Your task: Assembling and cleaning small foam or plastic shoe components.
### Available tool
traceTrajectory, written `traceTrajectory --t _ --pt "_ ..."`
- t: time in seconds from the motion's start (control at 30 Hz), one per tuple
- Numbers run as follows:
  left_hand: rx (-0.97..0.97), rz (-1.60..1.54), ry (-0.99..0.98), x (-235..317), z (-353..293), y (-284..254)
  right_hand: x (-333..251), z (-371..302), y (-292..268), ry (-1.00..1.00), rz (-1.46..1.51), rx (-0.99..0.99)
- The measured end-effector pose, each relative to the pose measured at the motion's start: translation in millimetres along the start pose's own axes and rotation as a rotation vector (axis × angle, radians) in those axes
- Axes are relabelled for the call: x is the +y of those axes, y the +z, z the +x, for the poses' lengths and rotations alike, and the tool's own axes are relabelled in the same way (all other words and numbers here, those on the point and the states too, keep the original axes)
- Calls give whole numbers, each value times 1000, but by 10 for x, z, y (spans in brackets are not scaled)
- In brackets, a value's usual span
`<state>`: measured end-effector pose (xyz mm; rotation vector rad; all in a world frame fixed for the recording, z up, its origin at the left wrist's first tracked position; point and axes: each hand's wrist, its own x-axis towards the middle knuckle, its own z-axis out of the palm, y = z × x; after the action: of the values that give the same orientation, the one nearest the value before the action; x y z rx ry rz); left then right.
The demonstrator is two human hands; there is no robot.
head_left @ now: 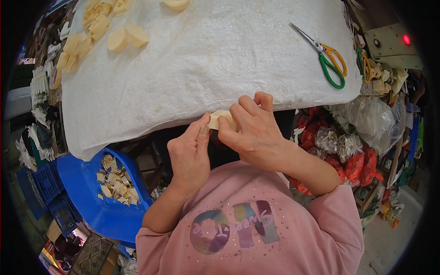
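Observation:
Over the near edge of a cloth-covered table, a small cream-coloured rounded piece is held between both hands. My left hand pinches its left side with thumb and fingertips. From the right, my right hand presses a thumb against it, with its fingers curled behind. Exactly what the piece is made of cannot be made out. Similar cream pieces lie in a loose group at the table's far left, and another one sits at the far edge. Scissors with one green and one orange handle rest on the right, blades slightly parted.
White woven cloth covers the table. Low on the left stands a blue plastic tub holding small cream and gold-edged pieces. Red plastic bags and clear plastic crowd the right. A metal box with a lit red lamp is behind.

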<state>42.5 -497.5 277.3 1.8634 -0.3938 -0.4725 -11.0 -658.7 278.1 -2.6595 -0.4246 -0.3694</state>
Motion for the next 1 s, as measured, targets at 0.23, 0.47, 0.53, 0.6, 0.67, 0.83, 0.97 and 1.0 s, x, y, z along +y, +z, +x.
traceTrajectory --t 0.23,0.47,0.53,0.6,0.67,0.83,0.97,1.0 --pt "-164 -139 113 -52 46 -166 102 -26 63 60 18 71" --pt "-604 -902 -311 -264 128 -147 112 -30 -7 15 320 142" --pt "-698 -1122 -438 -219 121 -103 100 -48 -43 32 395 113" --pt "-734 -1139 -433 -248 155 -100 97 -55 -71 8 424 83" --pt "-772 -1156 -428 -232 156 -85 96 -39 -121 -5 427 72" --pt "-613 -921 -469 -111 161 -43 78 -24 -131 -14 426 56" --pt "-587 -891 -463 -100 164 -31 70 -14 -111 -42 410 72" --pt "-600 -892 -443 -130 167 -21 74 -14 -114 -44 398 73"
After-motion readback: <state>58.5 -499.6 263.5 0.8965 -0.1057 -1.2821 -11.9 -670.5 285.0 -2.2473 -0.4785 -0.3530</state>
